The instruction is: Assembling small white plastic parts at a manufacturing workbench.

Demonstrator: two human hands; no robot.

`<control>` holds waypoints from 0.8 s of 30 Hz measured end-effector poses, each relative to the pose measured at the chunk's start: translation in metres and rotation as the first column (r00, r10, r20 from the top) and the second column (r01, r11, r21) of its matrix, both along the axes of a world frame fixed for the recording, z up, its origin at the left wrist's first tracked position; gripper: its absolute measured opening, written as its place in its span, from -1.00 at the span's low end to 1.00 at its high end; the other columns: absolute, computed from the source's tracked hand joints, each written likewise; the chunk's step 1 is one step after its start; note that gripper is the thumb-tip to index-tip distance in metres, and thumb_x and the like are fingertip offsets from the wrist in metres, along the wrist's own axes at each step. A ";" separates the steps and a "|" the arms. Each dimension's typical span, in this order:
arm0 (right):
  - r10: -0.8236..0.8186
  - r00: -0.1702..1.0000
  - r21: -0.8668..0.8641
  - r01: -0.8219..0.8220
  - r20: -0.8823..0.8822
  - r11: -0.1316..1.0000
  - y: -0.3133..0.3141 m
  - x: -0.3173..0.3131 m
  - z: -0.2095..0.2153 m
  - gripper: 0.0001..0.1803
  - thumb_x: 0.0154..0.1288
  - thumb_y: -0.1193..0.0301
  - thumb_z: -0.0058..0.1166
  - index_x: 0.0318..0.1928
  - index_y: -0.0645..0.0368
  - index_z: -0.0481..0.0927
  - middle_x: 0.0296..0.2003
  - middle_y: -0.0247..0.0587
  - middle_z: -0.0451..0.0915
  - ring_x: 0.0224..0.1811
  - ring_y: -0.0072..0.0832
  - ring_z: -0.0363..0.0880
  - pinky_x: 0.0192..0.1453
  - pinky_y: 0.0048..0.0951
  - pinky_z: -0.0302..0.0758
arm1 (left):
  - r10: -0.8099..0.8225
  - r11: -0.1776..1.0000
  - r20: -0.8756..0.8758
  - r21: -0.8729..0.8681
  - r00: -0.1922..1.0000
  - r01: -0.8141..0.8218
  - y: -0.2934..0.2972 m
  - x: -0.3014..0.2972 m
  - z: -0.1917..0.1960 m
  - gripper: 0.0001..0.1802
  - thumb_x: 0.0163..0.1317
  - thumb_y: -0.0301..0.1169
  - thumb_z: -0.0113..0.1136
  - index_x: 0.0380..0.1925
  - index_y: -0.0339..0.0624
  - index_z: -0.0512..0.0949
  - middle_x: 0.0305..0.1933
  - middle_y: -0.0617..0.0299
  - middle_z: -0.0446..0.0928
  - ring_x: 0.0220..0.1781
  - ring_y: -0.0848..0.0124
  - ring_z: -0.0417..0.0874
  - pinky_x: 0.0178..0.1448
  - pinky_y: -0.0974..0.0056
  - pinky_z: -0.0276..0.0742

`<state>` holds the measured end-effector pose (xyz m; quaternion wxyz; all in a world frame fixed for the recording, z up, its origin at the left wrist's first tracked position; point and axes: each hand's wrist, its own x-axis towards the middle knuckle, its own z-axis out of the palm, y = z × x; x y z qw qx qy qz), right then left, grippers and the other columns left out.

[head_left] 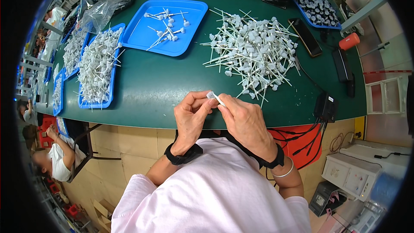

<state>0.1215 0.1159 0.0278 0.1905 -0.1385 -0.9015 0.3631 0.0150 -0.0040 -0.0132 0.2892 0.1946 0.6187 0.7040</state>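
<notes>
Both my hands meet above the table's near edge. Between the thumb and fingers of my left hand point(192, 114) is a small translucent white plastic piece point(210, 95). My right hand point(245, 121) pinches a thin white stick point(219, 100) right beside that piece; whether the two are joined, I cannot tell. Just beyond my hands lies a big loose pile of white-stemmed pieces with translucent heads point(254, 51). Farther left, a blue tray point(144, 15) carries several similar pieces with darker, metallic-looking parts.
Blue trays heaped with white pieces point(99, 67) line the left. Clear plastic bags point(101, 17) lie at the far left. Toward the right are a phone point(305, 36), a tray of dark-and-white parts point(318, 9), a red-orange cylinder point(349, 41) and a black box with cables point(325, 107). Another person sits at left.
</notes>
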 end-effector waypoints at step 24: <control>-0.009 1.000 -0.045 0.010 0.011 0.999 0.001 0.001 0.000 -0.83 0.35 0.45 0.06 -0.12 0.25 0.45 -0.43 0.05 0.61 -0.45 0.03 0.61 -0.46 -0.07 0.51 | -0.008 1.000 -0.018 -0.013 1.000 0.008 0.001 0.001 -0.001 -0.75 0.29 -0.54 0.26 -0.05 -0.40 0.55 -0.22 0.11 0.70 -0.21 0.50 0.70 -0.21 0.47 0.59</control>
